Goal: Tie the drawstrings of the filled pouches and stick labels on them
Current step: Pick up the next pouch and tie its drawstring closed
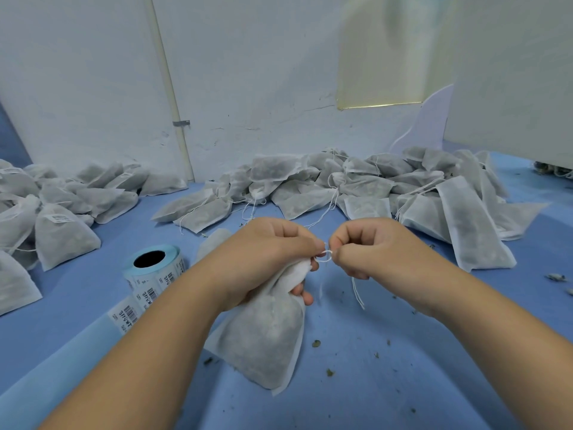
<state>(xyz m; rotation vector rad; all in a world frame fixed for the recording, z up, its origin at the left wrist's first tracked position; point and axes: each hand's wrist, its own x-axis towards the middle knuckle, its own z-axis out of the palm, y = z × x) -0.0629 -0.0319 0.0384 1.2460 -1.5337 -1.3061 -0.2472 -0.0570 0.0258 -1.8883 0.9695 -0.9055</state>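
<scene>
At the centre of the frame the left hand (266, 252) grips the gathered neck of a filled pouch (266, 336). Its fingers are curled round the bunched white cloth, and its thumb and forefinger also pinch the drawstring (325, 256) just above the neck. The right hand (372, 252), close beside it at centre right, pinches the same drawstring between thumb and forefinger, with its other fingers curled in. A small loop of string shows in the narrow gap between the two hands, and a loose end hangs below the right hand. The pouch hangs from the left hand toward the lower centre, its lower end reaching the blue table (403, 383) (whether the knot is drawn tight cannot be told).

At centre left, beside the pouch, a label roll (155, 268) sits with its core facing up. A strip (130, 315) of barcode labels trails from it toward the lower left. At the left edge lies a left pile (62, 206) of pouches, some bearing white labels. Across the upper centre and right, against the wall (93, 88), a back pile (356, 187) of pouches lies flat with strings loose. A pipe (183, 138) runs up the wall at upper left. Dark crumbs (316, 343) are scattered on the table at lower right.
</scene>
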